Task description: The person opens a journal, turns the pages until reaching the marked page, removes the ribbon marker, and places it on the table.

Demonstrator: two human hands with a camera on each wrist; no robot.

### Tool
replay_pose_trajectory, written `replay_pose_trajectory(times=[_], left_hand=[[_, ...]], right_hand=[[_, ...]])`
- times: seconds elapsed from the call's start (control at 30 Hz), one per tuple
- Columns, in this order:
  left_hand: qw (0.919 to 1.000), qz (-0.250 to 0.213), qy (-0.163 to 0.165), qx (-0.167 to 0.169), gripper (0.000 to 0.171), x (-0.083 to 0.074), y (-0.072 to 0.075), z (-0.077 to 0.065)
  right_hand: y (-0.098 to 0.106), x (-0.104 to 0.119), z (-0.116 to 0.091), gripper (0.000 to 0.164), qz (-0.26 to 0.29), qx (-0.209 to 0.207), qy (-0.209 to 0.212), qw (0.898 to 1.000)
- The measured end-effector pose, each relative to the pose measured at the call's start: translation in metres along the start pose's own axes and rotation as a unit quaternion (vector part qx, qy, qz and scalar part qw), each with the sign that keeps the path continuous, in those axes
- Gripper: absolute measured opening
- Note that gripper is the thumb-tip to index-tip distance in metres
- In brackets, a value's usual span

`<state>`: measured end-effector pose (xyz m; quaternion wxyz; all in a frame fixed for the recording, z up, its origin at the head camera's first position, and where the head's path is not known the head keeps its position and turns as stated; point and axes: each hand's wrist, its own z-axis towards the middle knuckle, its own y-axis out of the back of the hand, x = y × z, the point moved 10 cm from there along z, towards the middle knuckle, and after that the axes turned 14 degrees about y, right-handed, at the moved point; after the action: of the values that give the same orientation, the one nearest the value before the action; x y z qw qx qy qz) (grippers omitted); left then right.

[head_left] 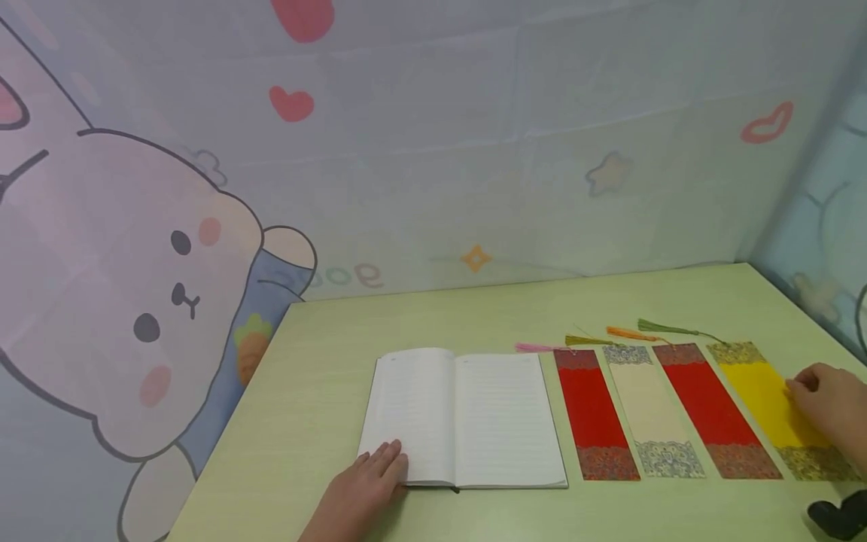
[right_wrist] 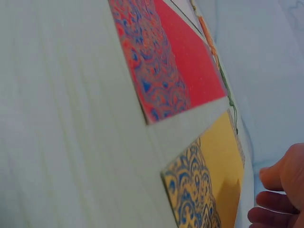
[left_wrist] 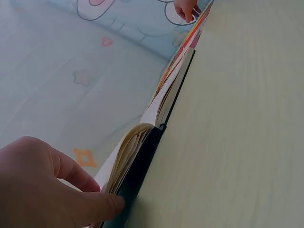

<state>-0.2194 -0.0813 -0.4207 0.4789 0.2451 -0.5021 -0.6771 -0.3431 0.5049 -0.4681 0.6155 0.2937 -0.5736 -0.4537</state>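
Note:
An open notebook [head_left: 511, 429] with lined white pages and a dark cover lies on the table. My left hand [head_left: 369, 482] rests on its lower left corner, fingers on the page. In the left wrist view the thumb [left_wrist: 107, 205] lies against the cover's front edge. On the right, my right hand [head_left: 829, 399] is at the right edge of a yellow bookmark [head_left: 759, 388] with patterned ends and a green tassel. The right wrist view shows its fingers [right_wrist: 273, 202] loosely curled beside the bookmark, with a gap below the thumb and nothing held.
Left of the yellow bookmark lie a red bookmark [head_left: 707, 399], a cream bookmark [head_left: 650, 406] and another red bookmark [head_left: 592, 410], tassels toward the back. A black object [head_left: 840, 518] shows at the lower right. A printed cloth [head_left: 433, 188] hangs behind the table [head_left: 291, 421].

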Motion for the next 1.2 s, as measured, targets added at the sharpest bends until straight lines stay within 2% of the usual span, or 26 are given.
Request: replay_pose_trajectory(times=[0.1,0.2,0.3,0.37,0.43,0.57,0.67,0.8,1.0,1.1,1.2], left_hand=[[0.9994,0.014,-0.023,-0.021,0.030,-0.002,0.004,-0.004],[0.9964,0.018,-0.044,-0.070,0.026,-0.004,0.013,-0.006],[0.9894,0.011,-0.058,-0.133,0.044,-0.005,0.025,-0.007],[0.9848,0.004,-0.058,-0.164,0.051,-0.005,0.030,-0.007],[0.9810,-0.007,-0.052,-0.187,0.049,-0.003,0.036,-0.006],[0.9753,-0.001,-0.037,-0.218,0.048,0.000,0.043,-0.003],[0.9744,0.010,-0.022,-0.223,0.049,0.002,0.046,-0.001],[0.9743,-0.015,0.009,-0.225,0.055,0.006,0.051,0.001],[0.9658,-0.071,0.039,-0.246,0.059,0.010,0.059,0.004],[0.9658,-0.122,0.065,-0.219,0.069,0.013,0.056,0.008],[0.9623,-0.169,0.094,-0.191,0.080,0.015,0.052,0.013]], right_hand=[[0.004,0.010,-0.003,0.023,-0.014,-0.018,0.015,1.000],[0.009,0.026,-0.008,0.024,-0.012,-0.039,0.036,0.999],[0.013,0.048,-0.014,0.023,-0.003,-0.064,0.078,0.995],[0.014,0.060,-0.017,0.024,0.004,-0.071,0.096,0.993],[0.014,0.071,-0.020,0.024,0.007,-0.074,0.111,0.991],[0.011,0.085,-0.021,0.026,0.016,-0.075,0.122,0.990],[0.011,0.095,-0.023,0.024,0.017,-0.089,0.146,0.985],[0.011,0.113,-0.026,0.020,0.030,-0.096,0.186,0.978],[0.011,0.143,-0.036,0.022,0.046,-0.080,0.219,0.971],[0.010,0.155,-0.040,0.023,0.045,-0.077,0.234,0.968],[0.008,0.166,-0.044,0.025,0.050,-0.070,0.245,0.966]])
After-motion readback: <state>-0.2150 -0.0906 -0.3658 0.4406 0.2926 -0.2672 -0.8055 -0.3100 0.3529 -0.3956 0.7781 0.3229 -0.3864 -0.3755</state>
